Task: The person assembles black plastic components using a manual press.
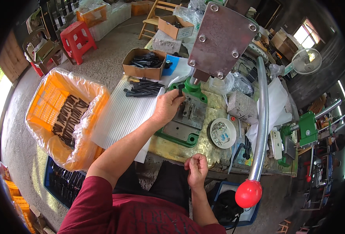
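Note:
My left hand (167, 106) reaches over the green press base (180, 142), pinching a small black part (181, 90) upright beside the metal fixture (188, 109), under the press ram. What kind of part it is I cannot make out. Close to the table's front edge, my right hand (197, 168) is held with thumb and fingers pressed together; anything between them is too small to name. To its upper right sits a white bowl (232, 143) of small metal pins (221, 132). Left of the press, a pile of long black parts (143, 88) lies on white foam sheeting (119, 113).
The press lever (263, 117), ending in a red ball (248, 193), hangs at my right. A cardboard box (127, 70) of black parts and a concrete block (241, 106) stand on the table. At left is a plastic-lined orange crate (43, 99); a fan (309, 61) stands far right.

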{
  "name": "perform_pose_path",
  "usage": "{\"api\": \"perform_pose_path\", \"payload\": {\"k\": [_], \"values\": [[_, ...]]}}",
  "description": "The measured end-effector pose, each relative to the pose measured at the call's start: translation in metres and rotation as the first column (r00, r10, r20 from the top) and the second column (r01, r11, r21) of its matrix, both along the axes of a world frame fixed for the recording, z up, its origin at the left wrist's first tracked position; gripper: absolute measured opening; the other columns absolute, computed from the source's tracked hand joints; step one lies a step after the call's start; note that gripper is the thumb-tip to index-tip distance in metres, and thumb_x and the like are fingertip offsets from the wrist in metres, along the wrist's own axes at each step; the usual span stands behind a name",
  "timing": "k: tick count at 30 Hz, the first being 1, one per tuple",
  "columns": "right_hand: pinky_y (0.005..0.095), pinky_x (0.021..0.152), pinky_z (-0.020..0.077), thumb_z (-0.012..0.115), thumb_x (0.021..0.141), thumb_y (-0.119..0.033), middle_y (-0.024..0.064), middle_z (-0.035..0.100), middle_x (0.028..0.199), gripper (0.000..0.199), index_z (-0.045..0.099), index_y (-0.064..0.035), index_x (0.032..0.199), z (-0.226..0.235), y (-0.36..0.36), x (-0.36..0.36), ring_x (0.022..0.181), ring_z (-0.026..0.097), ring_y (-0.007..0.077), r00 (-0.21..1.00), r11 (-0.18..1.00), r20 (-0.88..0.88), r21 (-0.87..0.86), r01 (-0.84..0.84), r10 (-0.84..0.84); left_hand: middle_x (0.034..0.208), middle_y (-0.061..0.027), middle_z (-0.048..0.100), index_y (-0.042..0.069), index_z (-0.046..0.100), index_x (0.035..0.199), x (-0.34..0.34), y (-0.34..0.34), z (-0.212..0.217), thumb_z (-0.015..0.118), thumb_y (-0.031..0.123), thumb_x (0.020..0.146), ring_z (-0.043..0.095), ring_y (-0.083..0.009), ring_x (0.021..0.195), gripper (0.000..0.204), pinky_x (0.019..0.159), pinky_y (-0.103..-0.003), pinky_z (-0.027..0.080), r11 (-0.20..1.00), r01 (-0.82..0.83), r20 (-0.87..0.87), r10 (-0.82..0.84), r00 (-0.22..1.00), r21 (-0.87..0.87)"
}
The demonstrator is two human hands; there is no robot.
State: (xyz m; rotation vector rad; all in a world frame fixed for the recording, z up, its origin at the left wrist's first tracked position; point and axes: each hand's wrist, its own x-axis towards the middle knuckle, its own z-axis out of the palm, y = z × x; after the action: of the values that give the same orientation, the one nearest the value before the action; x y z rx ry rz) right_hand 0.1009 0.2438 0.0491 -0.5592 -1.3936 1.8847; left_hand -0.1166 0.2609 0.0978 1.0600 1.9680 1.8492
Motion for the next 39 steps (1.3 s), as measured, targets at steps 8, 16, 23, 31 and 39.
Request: {"api": "perform_pose_path", "payload": {"k": [8, 16, 23, 31, 39], "values": [[0.0191, 0.054, 0.0374, 0.046, 0.083, -0.008, 0.0071, 0.052, 0.069, 0.009, 0.044, -0.0012, 0.088, 0.010, 0.005, 0.008, 0.059, 0.045, 0.0082, 0.999, 0.998, -0.048, 0.050, 0.025, -0.022, 0.062, -0.0125, 0.049, -0.002, 0.048, 0.072, -0.010, 0.000, 0.004, 0.056, 0.004, 0.073, 0.048, -0.0207, 0.054, 0.011, 0.052, -0.030, 0.040, 0.996, 0.082, -0.408, -0.085, 0.909, -0.023], [0.0262, 0.051, 0.0358, 0.044, 0.080, -0.012, 0.0107, 0.047, 0.066, 0.010, 0.044, -0.0018, 0.082, 0.065, 0.031, 0.016, 0.056, 0.044, 0.0166, 0.925, 0.899, -0.337, 0.327, 0.290, -0.176, 0.069, -0.0178, 0.051, -0.002, 0.045, 0.071, -0.008, 0.000, 0.009, 0.057, 0.004, 0.071, 0.049, -0.0370, 0.068, 0.013, 0.058, -0.038, 0.039, 0.992, 0.118, -0.378, -0.130, 0.917, -0.053], [0.0363, 0.062, 0.0369, 0.043, 0.081, -0.029, 0.0126, 0.047, 0.076, 0.024, 0.042, -0.0042, 0.078, 0.152, 0.039, 0.013, 0.068, 0.046, 0.0248, 0.724, 0.422, -0.603, 0.590, 0.688, -0.336, 0.066, -0.0163, 0.049, -0.002, 0.043, 0.069, -0.005, 0.005, 0.008, 0.059, 0.003, 0.069, 0.047, -0.0357, 0.064, 0.016, 0.054, -0.035, 0.039, 0.991, 0.114, -0.415, -0.078, 0.907, 0.065], [0.0375, 0.059, 0.0352, 0.040, 0.081, -0.033, 0.0100, 0.050, 0.070, 0.029, 0.042, -0.0058, 0.072, 0.202, 0.029, 0.011, 0.060, 0.048, 0.0237, 0.928, 0.206, -0.363, 0.917, 0.341, 0.080, 0.069, -0.0173, 0.050, -0.001, 0.047, 0.073, -0.005, 0.001, 0.004, 0.058, 0.004, 0.070, 0.049, -0.0363, 0.068, 0.012, 0.057, -0.037, 0.039, 0.994, 0.095, -0.378, -0.068, 0.923, 0.053], [0.0350, 0.059, 0.0385, 0.048, 0.076, -0.049, 0.0051, 0.054, 0.062, 0.042, 0.050, -0.0078, 0.065, 0.218, 0.014, 0.003, 0.053, 0.052, 0.0209, 0.970, 0.175, -0.203, 0.968, 0.178, 0.132, 0.072, -0.0177, 0.052, -0.002, 0.051, 0.078, -0.005, 0.001, 0.007, 0.056, 0.004, 0.071, 0.050, -0.0362, 0.071, 0.011, 0.059, -0.038, 0.039, 0.994, 0.105, -0.373, -0.095, 0.923, 0.007]]}}
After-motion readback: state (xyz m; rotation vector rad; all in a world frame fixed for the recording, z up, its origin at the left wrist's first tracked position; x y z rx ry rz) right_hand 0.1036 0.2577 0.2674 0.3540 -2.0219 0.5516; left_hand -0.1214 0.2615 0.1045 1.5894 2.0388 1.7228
